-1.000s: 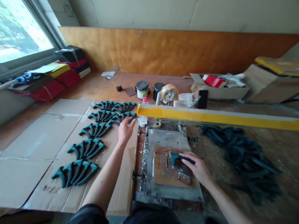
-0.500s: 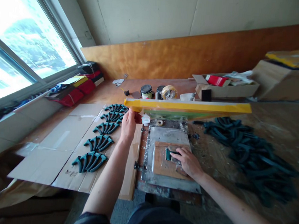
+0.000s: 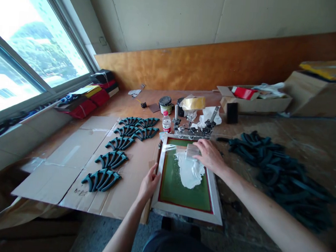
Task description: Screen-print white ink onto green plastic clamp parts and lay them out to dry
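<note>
A screen printing frame [image 3: 218, 206] lies flat in front of me, its green mesh [image 3: 171, 187] carrying a smear of white ink [image 3: 191, 177]. Near the far end of the mesh, my right hand [image 3: 210, 156] grips a pale, partly see-through squeegee [image 3: 193, 151] at the top of the ink. My left hand [image 3: 149, 183] is at the frame's left edge, its fingers curled against the rim. On the cardboard [image 3: 65, 153] to the left, dark green curved strips [image 3: 102, 179] lie in fan-shaped groups. What lies under the frame is hidden.
A metal hinge clamp [image 3: 192, 131] stands behind the frame, with a red-capped bottle [image 3: 166, 122], a jar [image 3: 165, 104] and a tape roll [image 3: 193, 103] around it. To the right is a heap of dark green strips [image 3: 280, 172]. An open carton [image 3: 261, 103] sits behind.
The raised frame has come down flat over the board. My left hand has dropped toward me along its left side. My right hand has left the green piece on the board and now holds the squeegee.
</note>
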`<action>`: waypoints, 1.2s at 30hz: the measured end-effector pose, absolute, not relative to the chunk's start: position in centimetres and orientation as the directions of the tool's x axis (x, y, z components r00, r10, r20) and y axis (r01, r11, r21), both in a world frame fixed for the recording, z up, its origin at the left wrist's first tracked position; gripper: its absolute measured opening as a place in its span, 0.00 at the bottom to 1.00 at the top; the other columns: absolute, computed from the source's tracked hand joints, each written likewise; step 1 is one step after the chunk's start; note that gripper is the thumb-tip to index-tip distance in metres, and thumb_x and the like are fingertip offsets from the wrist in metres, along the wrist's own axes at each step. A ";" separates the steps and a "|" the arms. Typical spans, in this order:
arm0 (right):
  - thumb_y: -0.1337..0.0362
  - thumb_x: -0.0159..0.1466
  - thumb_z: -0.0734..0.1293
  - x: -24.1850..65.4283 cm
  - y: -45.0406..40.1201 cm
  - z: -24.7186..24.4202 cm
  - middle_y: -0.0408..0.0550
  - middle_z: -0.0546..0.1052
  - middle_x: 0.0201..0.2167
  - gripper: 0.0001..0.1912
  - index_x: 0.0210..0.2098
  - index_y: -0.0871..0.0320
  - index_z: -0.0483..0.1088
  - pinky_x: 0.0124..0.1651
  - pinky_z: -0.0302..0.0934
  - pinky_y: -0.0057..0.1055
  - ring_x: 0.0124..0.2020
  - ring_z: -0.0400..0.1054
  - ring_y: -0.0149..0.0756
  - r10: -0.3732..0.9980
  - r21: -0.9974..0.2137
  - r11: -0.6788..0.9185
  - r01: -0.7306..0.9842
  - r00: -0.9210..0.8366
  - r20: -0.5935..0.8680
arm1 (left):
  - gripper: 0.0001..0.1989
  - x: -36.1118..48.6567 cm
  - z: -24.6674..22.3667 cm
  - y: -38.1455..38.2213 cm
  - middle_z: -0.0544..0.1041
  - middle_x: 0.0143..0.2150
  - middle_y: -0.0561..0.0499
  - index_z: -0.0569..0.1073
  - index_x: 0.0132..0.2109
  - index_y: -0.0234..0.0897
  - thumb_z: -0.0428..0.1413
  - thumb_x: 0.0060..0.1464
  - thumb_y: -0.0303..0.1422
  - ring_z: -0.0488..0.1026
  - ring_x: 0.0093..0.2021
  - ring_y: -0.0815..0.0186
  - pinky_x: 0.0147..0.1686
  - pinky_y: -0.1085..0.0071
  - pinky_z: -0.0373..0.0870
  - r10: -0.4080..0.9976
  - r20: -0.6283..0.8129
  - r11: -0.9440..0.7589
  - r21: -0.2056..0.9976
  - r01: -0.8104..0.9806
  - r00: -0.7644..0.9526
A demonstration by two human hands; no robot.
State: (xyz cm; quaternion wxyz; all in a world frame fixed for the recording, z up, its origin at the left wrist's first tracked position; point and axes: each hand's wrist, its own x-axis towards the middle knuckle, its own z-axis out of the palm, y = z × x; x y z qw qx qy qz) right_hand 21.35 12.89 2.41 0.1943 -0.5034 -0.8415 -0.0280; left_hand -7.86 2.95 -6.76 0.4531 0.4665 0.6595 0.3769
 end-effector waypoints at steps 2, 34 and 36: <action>0.68 0.58 0.69 19.3 12.4 2.0 0.51 0.73 0.38 0.11 0.41 0.59 0.69 0.44 0.62 0.34 0.43 0.65 0.42 0.850 -0.124 0.512 0.850 -0.480 0.219 | 0.32 -8.0 -7.7 3.3 0.73 0.26 0.54 0.64 0.62 0.36 0.54 0.53 0.45 0.70 0.28 0.67 0.29 0.74 0.66 0.962 -0.233 0.269 0.902 0.338 -0.143; 0.55 0.64 0.63 23.7 15.3 5.8 0.52 0.71 0.45 0.26 0.60 0.53 0.62 0.37 0.63 0.32 0.35 0.68 0.38 0.894 -0.292 0.339 0.894 -0.210 0.395 | 0.30 -8.7 3.4 4.2 0.73 0.27 0.53 0.75 0.49 0.31 0.53 0.52 0.52 0.66 0.24 0.72 0.22 0.77 0.59 0.965 -0.261 0.262 0.964 0.031 -0.034; 0.54 0.66 0.59 26.4 14.8 4.3 0.53 0.73 0.41 0.21 0.53 0.58 0.68 0.39 0.63 0.34 0.35 0.68 0.40 0.905 -0.379 0.263 0.887 -0.091 0.415 | 0.28 -8.3 6.2 5.8 0.75 0.31 0.50 0.76 0.45 0.32 0.49 0.55 0.53 0.68 0.26 0.71 0.24 0.77 0.62 0.987 -0.139 0.138 0.990 -0.018 -0.082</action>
